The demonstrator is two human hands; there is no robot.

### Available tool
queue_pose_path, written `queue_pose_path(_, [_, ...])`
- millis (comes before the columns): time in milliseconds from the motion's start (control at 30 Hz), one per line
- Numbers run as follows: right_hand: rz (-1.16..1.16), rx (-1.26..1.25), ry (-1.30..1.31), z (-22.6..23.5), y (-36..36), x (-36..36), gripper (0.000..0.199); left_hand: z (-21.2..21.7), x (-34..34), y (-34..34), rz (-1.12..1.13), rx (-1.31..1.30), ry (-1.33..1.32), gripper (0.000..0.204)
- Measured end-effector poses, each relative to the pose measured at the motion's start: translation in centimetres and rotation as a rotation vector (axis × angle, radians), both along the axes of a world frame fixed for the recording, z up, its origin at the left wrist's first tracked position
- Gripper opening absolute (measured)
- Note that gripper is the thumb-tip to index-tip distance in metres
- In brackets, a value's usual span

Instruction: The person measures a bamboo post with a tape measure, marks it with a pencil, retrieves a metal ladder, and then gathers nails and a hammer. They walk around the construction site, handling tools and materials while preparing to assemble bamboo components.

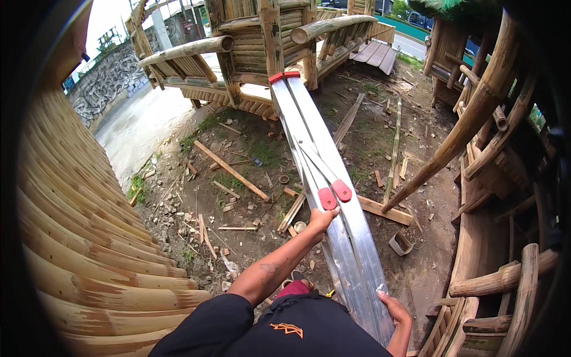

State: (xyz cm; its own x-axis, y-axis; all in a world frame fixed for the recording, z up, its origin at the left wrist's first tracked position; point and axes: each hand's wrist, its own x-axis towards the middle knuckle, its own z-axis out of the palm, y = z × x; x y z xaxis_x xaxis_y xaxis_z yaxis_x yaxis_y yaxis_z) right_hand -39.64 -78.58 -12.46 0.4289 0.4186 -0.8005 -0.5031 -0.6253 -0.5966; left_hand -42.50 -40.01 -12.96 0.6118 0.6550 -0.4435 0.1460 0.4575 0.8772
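One long silver metal frame point(358, 235), left hand point(323, 221) gripping its left edge beside red tabs point(342, 190), right hand point(397, 313) clasping its right edge, timber scraps point(232, 171) nearby.

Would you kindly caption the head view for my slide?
Left hand and right hand hold a long metal frame among bamboo structures.

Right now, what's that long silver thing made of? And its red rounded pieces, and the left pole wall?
The long silver thing looks like bare metal, perhaps aluminium: it shines in streaks. Its red rounded pieces look like smooth plastic, evenly coloured, but painted metal is possible. The pole wall looks like smooth bamboo: yellowish, with joint lines.
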Motion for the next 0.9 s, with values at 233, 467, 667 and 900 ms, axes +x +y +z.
queue_pose_path(233, [0.145, -0.129, 0.021, -1.5, 14.4, 3.4, 0.078, -7.7, -1.9, 13.0, 0.131, -0.026, -0.017, 0.029])
queue_pose_path(467, [0.344, -0.186, -0.018, -1.4, 32.3, 3.7, 0.074, -8.0, -7.5, 27.8, 0.311, -0.130, 0.057, 0.042])
queue_pose_path(667, [0.553, -0.202, -0.041, -1.8, 49.0, 2.8, 0.075, -7.5, -14.3, 41.9, 0.469, -0.142, 0.011, 0.036])
queue_pose_path(900, [0.786, -0.256, -0.150, -4.6, 74.8, -1.1, 0.075, -11.0, -23.6, 63.5, 0.653, -0.067, -0.026, 0.031])
